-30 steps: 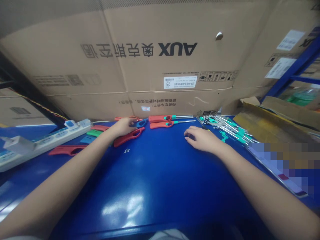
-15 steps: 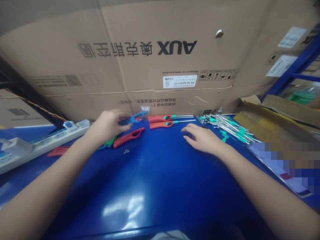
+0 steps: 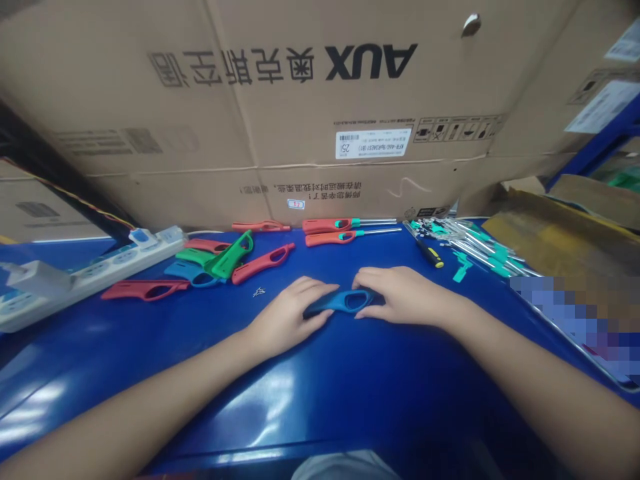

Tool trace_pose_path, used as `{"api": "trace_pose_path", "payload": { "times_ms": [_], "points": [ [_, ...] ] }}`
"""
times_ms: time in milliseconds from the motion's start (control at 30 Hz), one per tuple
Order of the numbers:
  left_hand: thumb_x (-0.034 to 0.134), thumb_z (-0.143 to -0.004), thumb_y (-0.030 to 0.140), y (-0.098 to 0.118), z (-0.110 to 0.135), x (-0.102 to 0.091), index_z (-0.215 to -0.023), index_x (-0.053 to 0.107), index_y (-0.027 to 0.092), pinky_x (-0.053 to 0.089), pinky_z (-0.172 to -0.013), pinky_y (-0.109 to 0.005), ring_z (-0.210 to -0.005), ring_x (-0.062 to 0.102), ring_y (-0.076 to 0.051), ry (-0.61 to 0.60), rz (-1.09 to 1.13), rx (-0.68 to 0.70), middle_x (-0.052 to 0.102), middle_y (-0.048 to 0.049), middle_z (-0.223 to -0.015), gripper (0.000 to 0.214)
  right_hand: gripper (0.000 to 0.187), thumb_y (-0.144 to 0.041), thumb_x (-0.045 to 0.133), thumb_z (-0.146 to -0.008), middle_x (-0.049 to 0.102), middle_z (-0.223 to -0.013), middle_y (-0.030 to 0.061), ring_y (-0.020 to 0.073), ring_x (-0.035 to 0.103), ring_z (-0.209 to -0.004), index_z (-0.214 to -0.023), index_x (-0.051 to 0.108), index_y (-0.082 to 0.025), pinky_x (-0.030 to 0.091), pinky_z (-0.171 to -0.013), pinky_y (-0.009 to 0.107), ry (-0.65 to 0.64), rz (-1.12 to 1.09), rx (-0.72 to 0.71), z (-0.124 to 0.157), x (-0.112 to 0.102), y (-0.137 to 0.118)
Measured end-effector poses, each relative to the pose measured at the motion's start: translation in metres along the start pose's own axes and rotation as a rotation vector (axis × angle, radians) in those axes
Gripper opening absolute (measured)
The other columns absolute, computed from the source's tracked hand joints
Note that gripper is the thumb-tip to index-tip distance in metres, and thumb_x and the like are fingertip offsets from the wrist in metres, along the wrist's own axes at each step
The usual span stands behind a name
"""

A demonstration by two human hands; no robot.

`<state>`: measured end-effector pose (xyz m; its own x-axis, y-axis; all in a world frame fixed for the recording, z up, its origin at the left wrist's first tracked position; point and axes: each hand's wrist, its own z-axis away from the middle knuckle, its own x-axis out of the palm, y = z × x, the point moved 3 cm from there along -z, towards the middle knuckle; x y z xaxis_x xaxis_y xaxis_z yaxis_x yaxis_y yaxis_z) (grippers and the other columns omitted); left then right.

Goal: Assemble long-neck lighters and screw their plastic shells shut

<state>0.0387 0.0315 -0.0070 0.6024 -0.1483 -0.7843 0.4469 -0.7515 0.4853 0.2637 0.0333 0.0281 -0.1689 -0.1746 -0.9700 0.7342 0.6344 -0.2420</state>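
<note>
Both hands [image 3: 285, 317] [image 3: 405, 297] now seemingly hold the blue handle [image 3: 337, 303].

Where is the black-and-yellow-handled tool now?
In the head view, the tool lies right of centre, beyond the bare right hand, beside the pile of thin silver metal rods.

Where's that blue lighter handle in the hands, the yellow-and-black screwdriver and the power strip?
Blue lighter handle [image 3: 340, 302]: head view, solid body beside its opening.
Yellow-and-black screwdriver [image 3: 431, 255]: head view, on its handle.
Power strip [image 3: 106, 270]: head view, on its top face.
</note>
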Motion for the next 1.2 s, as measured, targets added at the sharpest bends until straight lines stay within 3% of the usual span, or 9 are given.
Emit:
{"api": "trace_pose_path", "payload": {
  "times_ms": [233, 433, 567, 700, 967, 1100, 1200],
  "points": [
    [0.068, -0.094, 0.024, -0.008, 0.002, -0.002, -0.129, 0.065, 0.02, 0.054, -0.101, -0.044, -0.113, 0.065, -0.025, 0.022, 0.037, -0.1, 0.071, -0.0096, -0.122, 0.035, 0.036, -0.052, 0.071, -0.089, 0.067, -0.109, 0.0019, 0.0222, 0.066, -0.087, -0.112, 0.063, -0.025, 0.042, -0.069, 0.031, -0.078, -0.006, 0.097, 0.005, -0.005, 0.017],
    [0.07, -0.092, 0.022, -0.011, 0.002, 0.0, -0.128, 0.066, 0.021, 0.053, -0.102, -0.043, -0.115, 0.065, -0.024, 0.038, 0.068, -0.106, 0.072, -0.0082, -0.123, 0.036, 0.044, -0.053, 0.072, -0.089, 0.063, -0.122, 0.0038, 0.0228, 0.068, -0.087, -0.122, 0.061, -0.025, 0.043, -0.069, 0.032, -0.03, 0.056, 0.04, 0.005, -0.006, 0.012],
    [0.072, -0.092, 0.023, -0.012, 0.002, 0.001, -0.127, 0.066, 0.021, 0.053, -0.102, -0.042, -0.115, 0.065, -0.024, 0.035, 0.077, -0.103, 0.072, -0.0074, -0.123, 0.036, 0.03, -0.04, 0.07, -0.092, 0.061, -0.124, 0.0031, 0.0205, 0.068, -0.09, -0.117, 0.062, -0.025, 0.044, -0.071, 0.031, 0.029, 0.043, -0.078, 0.002, 0.0, 0.0],
    [0.074, -0.09, 0.025, -0.011, 0.002, 0.001, -0.127, 0.066, 0.02, 0.053, -0.102, -0.043, -0.114, 0.065, -0.024, 0.038, 0.078, -0.103, 0.073, -0.0078, -0.122, 0.038, 0.01, -0.029, 0.058, -0.1, 0.063, -0.118, 0.0021, 0.0165, 0.065, -0.083, -0.104, 0.065, -0.024, 0.043, -0.07, 0.03, 0.055, 0.07, -0.181, -0.001, 0.007, -0.007],
    [0.076, -0.088, 0.026, -0.013, 0.004, 0.002, -0.137, 0.06, 0.021, 0.055, -0.098, -0.042, -0.106, 0.066, -0.023, 0.073, 0.071, -0.14, 0.072, -0.0083, -0.118, 0.051, 0.017, -0.026, 0.05, -0.101, 0.068, -0.097, 0.0056, 0.0211, 0.064, -0.085, -0.095, 0.064, -0.018, 0.041, -0.07, 0.031, 0.261, 0.125, 0.058, 0.009, -0.022, 0.024],
    [0.074, -0.089, 0.024, -0.014, 0.003, 0.002, -0.133, 0.062, 0.02, 0.055, -0.097, -0.044, -0.106, 0.066, -0.024, 0.088, 0.069, -0.153, 0.072, -0.0085, -0.114, 0.046, 0.016, -0.025, 0.052, -0.099, 0.069, -0.093, 0.0051, 0.02, 0.063, -0.084, -0.092, 0.066, -0.019, 0.041, -0.072, 0.03, 0.2, 0.018, 0.081, 0.015, -0.03, 0.032],
    [0.071, -0.089, 0.021, -0.015, 0.002, 0.001, -0.131, 0.064, 0.022, 0.055, -0.098, -0.044, -0.107, 0.066, -0.023, 0.084, 0.073, -0.158, 0.072, -0.0078, -0.115, 0.043, 0.018, -0.026, 0.055, -0.098, 0.069, -0.087, 0.0037, 0.0181, 0.061, -0.079, -0.084, 0.065, -0.02, 0.04, -0.071, 0.029, 0.038, -0.072, 0.047, 0.014, -0.024, 0.024]
  ]
}}
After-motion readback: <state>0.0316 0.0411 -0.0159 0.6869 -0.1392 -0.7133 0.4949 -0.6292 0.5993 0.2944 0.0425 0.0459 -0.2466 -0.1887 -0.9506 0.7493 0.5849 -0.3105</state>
